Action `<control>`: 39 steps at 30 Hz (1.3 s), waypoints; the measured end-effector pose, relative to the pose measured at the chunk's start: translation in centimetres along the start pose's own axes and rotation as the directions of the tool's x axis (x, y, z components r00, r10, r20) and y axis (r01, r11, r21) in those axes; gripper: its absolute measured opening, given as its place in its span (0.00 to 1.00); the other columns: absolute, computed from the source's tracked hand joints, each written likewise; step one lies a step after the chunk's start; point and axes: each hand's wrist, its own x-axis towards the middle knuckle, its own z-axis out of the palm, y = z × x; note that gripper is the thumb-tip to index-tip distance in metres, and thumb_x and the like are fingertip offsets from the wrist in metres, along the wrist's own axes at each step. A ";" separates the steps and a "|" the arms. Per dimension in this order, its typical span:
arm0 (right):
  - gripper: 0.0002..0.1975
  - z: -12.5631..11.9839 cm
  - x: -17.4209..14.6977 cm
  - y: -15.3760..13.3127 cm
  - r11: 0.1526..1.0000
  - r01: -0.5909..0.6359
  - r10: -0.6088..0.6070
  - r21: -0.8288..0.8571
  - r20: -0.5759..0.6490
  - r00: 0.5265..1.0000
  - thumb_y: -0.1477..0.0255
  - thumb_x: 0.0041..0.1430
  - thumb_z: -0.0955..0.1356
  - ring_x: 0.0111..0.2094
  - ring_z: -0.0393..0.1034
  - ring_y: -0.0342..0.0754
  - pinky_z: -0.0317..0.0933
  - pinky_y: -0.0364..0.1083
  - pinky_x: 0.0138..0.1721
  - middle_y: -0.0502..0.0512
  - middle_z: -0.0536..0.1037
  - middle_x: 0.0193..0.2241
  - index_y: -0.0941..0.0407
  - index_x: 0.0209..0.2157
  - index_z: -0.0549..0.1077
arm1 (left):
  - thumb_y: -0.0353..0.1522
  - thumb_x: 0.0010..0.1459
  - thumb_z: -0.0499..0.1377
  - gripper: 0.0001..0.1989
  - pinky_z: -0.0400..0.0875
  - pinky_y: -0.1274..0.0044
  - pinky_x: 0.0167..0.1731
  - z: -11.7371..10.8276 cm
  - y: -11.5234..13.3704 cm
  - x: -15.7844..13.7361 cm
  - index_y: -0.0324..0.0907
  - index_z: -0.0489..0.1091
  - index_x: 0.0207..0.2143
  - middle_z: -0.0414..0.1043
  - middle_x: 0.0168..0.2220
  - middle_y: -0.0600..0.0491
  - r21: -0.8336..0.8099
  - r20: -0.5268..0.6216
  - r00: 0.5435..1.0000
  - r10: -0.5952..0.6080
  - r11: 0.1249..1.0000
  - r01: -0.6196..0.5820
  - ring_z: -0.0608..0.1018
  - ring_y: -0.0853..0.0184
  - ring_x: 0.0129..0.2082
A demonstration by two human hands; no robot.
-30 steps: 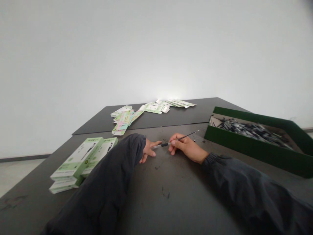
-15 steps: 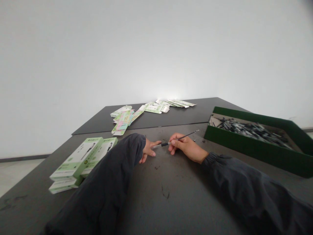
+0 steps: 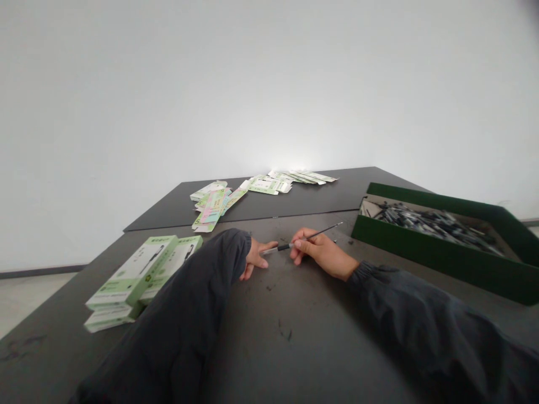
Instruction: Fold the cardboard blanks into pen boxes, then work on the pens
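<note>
Over the dark table, my left hand (image 3: 253, 258) pinches the back end of a clear pen barrel with a black grip (image 3: 284, 247) between thumb and index finger. My right hand (image 3: 320, 252) is closed on a thin dark pen refill (image 3: 323, 230), which slants up to the right with its tip outward. The front end of the barrel meets the right fingertips. These fingers hide whether barrel and refill touch. A small dark tip shows just behind my right hand; what it belongs to is hidden.
On the right stands a green box (image 3: 442, 264) holding many loose pen parts (image 3: 438, 224). Green-and-white pen boxes (image 3: 130, 275) are stacked at left beside my sleeve. Flattened cartons (image 3: 263, 184) and colourful ones (image 3: 214, 207) lie toward the back, before a white wall (image 3: 269, 84).
</note>
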 end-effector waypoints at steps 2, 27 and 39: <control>0.11 0.0 0.0 0.1 1.000 0.004 -0.004 -0.007 -0.016 1.000 0.65 0.53 0.61 0.23 0.67 0.41 0.60 0.43 0.28 0.53 0.72 0.25 0.59 0.33 0.63 | 0.39 0.58 0.46 0.41 0.70 0.73 0.22 0.0 0.0 -0.1 0.43 0.07 0.50 0.68 0.19 0.57 0.002 0.020 1.000 0.020 1.000 -0.020 0.75 0.64 0.20; 0.18 0.1 0.0 0.1 1.000 0.024 -0.024 -0.005 -0.045 0.999 0.60 0.56 0.56 0.23 0.66 0.41 0.60 0.43 0.28 0.56 0.72 0.25 0.61 0.27 0.66 | 0.37 0.58 0.46 0.40 0.70 0.73 0.20 0.3 0.0 -0.3 0.45 0.10 0.52 0.68 0.17 0.58 -0.029 -0.029 0.998 0.051 0.998 -0.052 0.75 0.65 0.19; 0.17 0.2 0.0 0.1 0.997 0.042 -0.047 -0.068 -0.077 0.996 0.64 0.58 0.53 0.22 0.65 0.42 0.57 0.42 0.28 0.52 0.69 0.19 0.59 0.24 0.63 | 0.37 0.58 0.46 0.40 0.69 0.75 0.19 0.4 0.2 -0.2 0.44 0.10 0.52 0.67 0.16 0.58 -0.041 -0.040 0.999 0.016 0.999 -0.017 0.74 0.65 0.18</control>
